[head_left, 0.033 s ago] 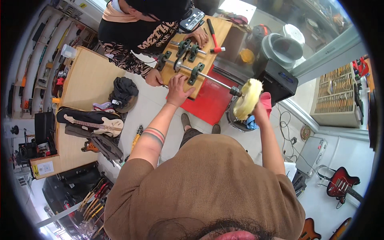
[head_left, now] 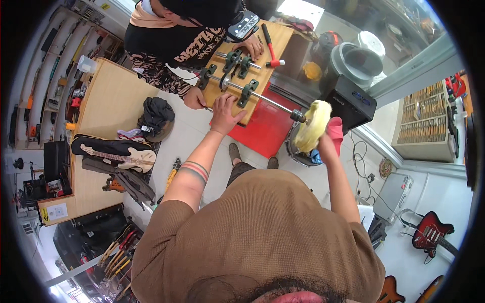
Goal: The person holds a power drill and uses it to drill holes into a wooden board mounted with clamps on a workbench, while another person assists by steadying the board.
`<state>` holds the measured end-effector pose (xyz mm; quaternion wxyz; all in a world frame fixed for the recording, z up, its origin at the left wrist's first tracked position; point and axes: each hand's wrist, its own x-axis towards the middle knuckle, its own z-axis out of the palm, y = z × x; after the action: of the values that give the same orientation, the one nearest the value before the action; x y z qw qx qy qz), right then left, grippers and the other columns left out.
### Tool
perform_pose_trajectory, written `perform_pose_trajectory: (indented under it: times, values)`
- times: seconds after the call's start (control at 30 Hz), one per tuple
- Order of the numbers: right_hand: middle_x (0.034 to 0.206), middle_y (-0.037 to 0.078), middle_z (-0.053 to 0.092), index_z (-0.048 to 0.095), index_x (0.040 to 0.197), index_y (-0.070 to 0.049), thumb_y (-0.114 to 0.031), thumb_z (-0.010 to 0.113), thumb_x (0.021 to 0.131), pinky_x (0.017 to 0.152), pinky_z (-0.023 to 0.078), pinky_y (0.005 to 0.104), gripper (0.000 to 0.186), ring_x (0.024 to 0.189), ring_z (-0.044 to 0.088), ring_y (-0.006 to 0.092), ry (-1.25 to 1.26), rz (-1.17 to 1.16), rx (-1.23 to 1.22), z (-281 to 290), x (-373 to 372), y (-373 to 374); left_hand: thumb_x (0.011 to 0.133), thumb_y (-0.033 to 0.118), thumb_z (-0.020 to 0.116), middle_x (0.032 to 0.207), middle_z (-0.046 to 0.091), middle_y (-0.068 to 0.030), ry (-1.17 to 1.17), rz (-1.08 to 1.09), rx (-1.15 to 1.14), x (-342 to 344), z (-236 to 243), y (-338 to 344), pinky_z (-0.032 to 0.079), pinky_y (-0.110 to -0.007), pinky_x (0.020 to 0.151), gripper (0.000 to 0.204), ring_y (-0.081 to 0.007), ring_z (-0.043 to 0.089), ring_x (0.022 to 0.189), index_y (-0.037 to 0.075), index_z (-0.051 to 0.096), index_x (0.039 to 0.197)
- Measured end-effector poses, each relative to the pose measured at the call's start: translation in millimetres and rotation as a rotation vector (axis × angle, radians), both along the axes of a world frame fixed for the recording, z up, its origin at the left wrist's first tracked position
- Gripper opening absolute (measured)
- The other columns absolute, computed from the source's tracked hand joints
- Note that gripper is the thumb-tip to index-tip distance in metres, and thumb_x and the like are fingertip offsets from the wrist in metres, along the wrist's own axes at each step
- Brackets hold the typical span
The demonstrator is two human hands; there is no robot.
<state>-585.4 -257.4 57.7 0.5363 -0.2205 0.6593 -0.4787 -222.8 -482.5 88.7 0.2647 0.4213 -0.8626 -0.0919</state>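
Note:
A steel shaft (head_left: 273, 104) runs through black pillow-block bearings (head_left: 247, 93) on a wooden board (head_left: 279, 39). At its right end, past a dark chuck (head_left: 298, 116), sits a fluffy pale yellow buffing wheel (head_left: 313, 126). My left hand (head_left: 225, 112) lies on the board's near edge beside the bearings, fingers spread. My right hand (head_left: 328, 144) is at the wheel's right side; its fingers are hidden behind the wheel. Pink material (head_left: 335, 130) shows just beyond that hand. Across the board, another person's hand (head_left: 194, 98) is at its left edge, and their other hand (head_left: 252, 46) rests on top.
A red-handled hammer (head_left: 271, 48) lies on the board's far right. Below is a red sheet (head_left: 260, 129) on the floor. A black amplifier (head_left: 351, 101) stands right of the wheel, with loose cables (head_left: 359, 161) nearer me. Left, a bench (head_left: 108, 101) carries a pale guitar (head_left: 136, 159).
The buffing wheel's outline has changed slightly, and my right hand has shifted a little at its side. My left hand stays in place.

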Motion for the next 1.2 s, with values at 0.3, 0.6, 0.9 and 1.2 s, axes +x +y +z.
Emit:
perform_pose_trajectory:
  times: [0.3,0.6,0.9,1.2]
  values:
    - [0.099,0.007,0.07,0.069,0.125,0.006,-0.05,0.038,0.114,0.082,0.052,0.0347,0.065,0.081,0.063,0.0167,-0.064,0.012,-0.196,129,2,11,0.083,0.045,0.082,0.136,0.05,-0.0112,-0.029,0.039,-0.008,5,0,3,0.035,-0.052,0.114,0.064,-0.0363,0.044,0.133,0.011,0.057,0.131]
    - [0.107,0.008,0.072,0.069,0.125,0.002,-0.044,0.044,0.109,0.083,0.055,0.0365,0.054,0.092,0.066,0.019,-0.059,0.068,0.013,15,-8,-1,0.083,0.042,0.083,0.138,0.05,-0.0142,-0.033,0.02,-0.009,0,-2,-1,0.034,-0.052,0.115,0.064,-0.0375,0.044,0.133,0.01,0.058,0.132]
    - [0.115,0.009,0.074,0.071,0.128,0.001,-0.056,0.037,0.112,0.092,0.049,0.0332,0.068,0.101,0.066,0.0169,-0.193,0.026,-0.303,101,3,21,0.083,0.043,0.083,0.136,0.049,-0.0136,-0.046,0.029,-0.021,2,-3,2,0.035,-0.053,0.114,0.064,-0.0376,0.045,0.132,0.01,0.058,0.132]
    - [0.137,0.012,0.069,0.061,0.142,0.003,-0.058,0.039,0.111,0.107,0.047,0.0388,0.072,0.131,0.061,0.0249,-0.1,-0.001,-0.076,23,-8,-9,0.084,0.043,0.082,0.136,0.05,-0.0135,-0.047,0.007,0.025,-3,0,-2,0.036,-0.054,0.113,0.062,-0.0381,0.044,0.131,0.009,0.058,0.13]
